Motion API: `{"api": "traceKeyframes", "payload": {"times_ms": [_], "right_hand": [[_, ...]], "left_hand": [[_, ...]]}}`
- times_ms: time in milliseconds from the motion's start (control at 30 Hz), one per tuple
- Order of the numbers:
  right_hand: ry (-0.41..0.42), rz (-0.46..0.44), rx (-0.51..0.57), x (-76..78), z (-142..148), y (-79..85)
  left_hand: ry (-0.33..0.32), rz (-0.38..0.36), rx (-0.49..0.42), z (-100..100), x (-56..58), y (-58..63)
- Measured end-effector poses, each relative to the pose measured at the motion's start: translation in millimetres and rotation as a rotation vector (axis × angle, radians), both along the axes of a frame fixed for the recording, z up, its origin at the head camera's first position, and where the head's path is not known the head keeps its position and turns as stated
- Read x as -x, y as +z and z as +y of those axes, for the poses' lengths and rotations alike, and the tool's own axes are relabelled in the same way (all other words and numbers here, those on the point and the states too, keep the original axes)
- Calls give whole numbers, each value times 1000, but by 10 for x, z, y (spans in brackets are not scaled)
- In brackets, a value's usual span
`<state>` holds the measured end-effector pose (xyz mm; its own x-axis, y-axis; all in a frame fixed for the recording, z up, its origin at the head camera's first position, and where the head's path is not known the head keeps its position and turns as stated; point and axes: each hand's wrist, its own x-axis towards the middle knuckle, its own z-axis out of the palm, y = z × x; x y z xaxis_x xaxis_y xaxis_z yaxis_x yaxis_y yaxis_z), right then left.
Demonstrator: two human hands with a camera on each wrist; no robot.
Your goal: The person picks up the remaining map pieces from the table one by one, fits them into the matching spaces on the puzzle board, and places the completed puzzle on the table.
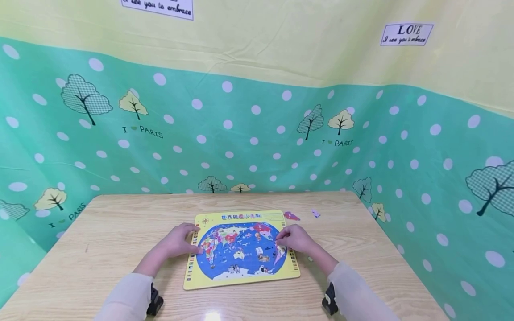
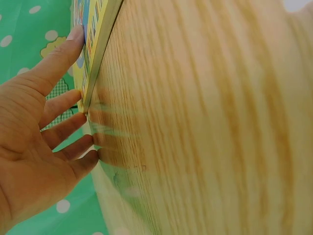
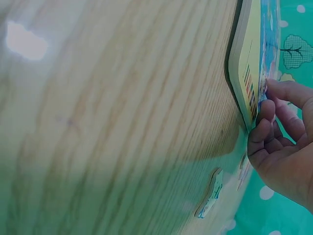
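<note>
A yellow-bordered world map puzzle board point(image 1: 241, 284) lies flat on the table. My left hand point(image 1: 179, 240) is at its left edge, the thumb over the blue map and the other fingers spread along the side, as the left wrist view point(image 2: 44, 132) also shows. Over the right part of the map, my right hand point(image 1: 296, 239) pinches a puzzle piece between thumb and forefinger, mostly hidden by the fingertips. Its other fingers curl beside the board's border in the right wrist view point(image 3: 286, 129).
Beyond the board's top right corner lie a red-pink puzzle piece point(image 1: 292, 216) and a small purple piece point(image 1: 316, 213). Another small piece point(image 1: 310, 259) is near the right forearm. A polka-dot curtain point(image 1: 257, 147) hangs behind the wooden table point(image 1: 120, 249).
</note>
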<state>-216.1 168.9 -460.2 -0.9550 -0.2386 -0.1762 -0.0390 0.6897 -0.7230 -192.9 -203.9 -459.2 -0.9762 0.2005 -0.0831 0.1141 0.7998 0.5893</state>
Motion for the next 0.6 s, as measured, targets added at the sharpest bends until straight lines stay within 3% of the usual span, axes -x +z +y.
{"api": "traceKeyframes", "payload": {"times_ms": [600], "right_hand": [[22, 41, -17, -4, 3, -7]], "left_hand": [[-4, 9, -10, -22, -18, -4]]}}
